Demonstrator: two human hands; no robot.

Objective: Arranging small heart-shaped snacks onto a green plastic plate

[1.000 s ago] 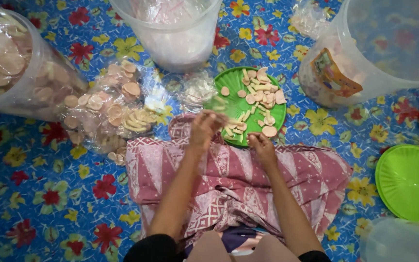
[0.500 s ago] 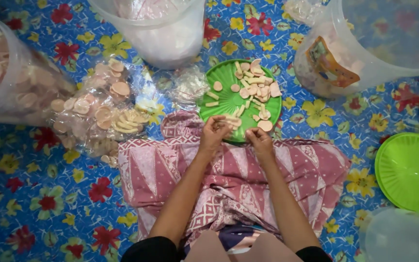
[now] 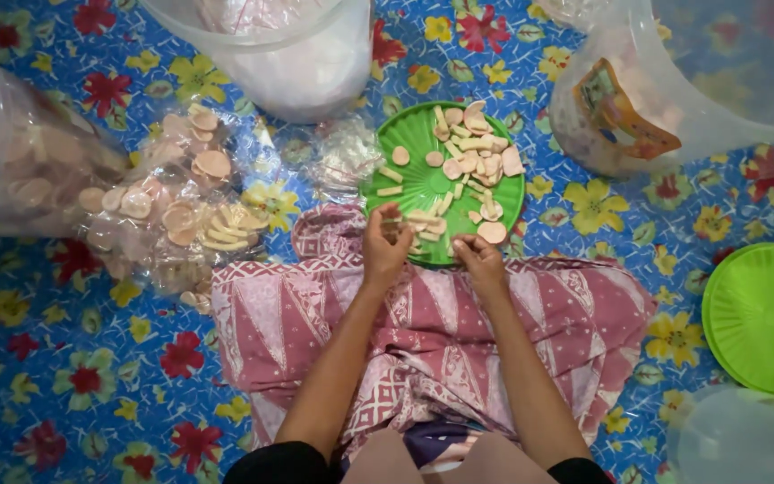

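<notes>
Where the view begins at the far left, a clear bag [image 3: 11, 152] full of pale round crackers lies on the flowered mat [image 3: 64, 376], and beside it smaller clear packets [image 3: 172, 206] of the same discs spill toward the middle. Above them stands a white tub [image 3: 288, 63]. Over a pink patterned cloth [image 3: 423, 332] spread across the person's lap, both forearms reach forward to a dark green plate [image 3: 414, 184] that sits on the mat just past the cloth's far edge. On it lie cracker pieces [image 3: 472, 161], some round, some cut into strips, heaped mostly on its right half. At the plate's near rim the left hand [image 3: 385, 244] has its fingers curled closed, pinching what looks like a strip, though the piece is too small to be sure. Just beside it, the right hand [image 3: 481, 262] is loosely curled at the rim near a round piece; whether it holds anything I cannot tell. Farther right stands a large clear tub [image 3: 700, 99], and a light green lid [image 3: 763, 318] lies at the right edge.
</notes>
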